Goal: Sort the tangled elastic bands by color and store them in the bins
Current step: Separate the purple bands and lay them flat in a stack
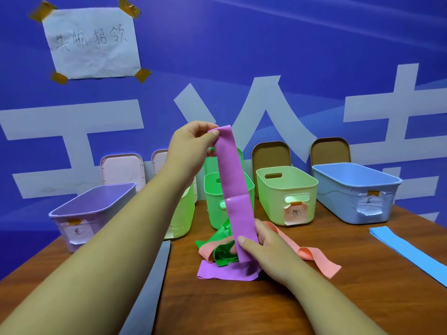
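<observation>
A purple elastic band (235, 187) is stretched upright above the table. My left hand (191, 146) pinches its top end, and my right hand (263, 250) grips it lower down between thumb and fingers. Its tail lies flat on the table under a tangle of a green band (221, 250) and a pink band (309, 252). Behind stand open bins: purple (79, 209), light green (183, 213) partly hidden by my left arm, green (212, 189), pale yellow-green (285, 189) and blue (350, 187).
A grey band (154, 284) lies flat at the left under my forearm. A blue band (411, 250) lies flat at the right edge. Bin lids (123, 169) lean against the blue wall behind the bins. The wooden table (242, 305) runs to the front.
</observation>
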`<action>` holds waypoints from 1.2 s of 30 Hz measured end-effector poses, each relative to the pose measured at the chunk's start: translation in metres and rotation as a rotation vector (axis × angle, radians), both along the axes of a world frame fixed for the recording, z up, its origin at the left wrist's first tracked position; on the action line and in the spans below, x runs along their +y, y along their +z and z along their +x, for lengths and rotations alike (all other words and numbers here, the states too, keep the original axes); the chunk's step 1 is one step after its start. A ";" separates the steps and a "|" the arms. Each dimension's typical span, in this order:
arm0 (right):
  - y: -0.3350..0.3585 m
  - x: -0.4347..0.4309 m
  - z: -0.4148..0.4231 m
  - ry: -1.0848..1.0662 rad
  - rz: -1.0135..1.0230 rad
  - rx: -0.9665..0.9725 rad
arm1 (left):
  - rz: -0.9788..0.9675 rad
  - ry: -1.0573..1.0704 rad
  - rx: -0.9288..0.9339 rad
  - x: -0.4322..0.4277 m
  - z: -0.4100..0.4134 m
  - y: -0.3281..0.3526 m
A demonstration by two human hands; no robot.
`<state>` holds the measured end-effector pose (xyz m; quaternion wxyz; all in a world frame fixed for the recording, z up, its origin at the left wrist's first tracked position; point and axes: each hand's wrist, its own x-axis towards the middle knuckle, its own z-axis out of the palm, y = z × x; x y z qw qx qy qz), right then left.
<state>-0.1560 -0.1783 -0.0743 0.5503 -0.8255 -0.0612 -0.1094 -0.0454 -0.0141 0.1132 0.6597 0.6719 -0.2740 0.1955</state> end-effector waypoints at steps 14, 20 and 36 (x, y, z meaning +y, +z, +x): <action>-0.003 -0.004 0.007 0.063 0.105 0.030 | -0.057 0.117 0.056 0.025 0.018 -0.010; -0.006 -0.006 0.014 -0.005 0.275 0.042 | -0.100 0.188 0.135 0.049 0.030 -0.025; 0.003 -0.001 0.022 -0.319 0.125 -0.015 | 0.240 0.315 0.202 0.166 -0.025 -0.079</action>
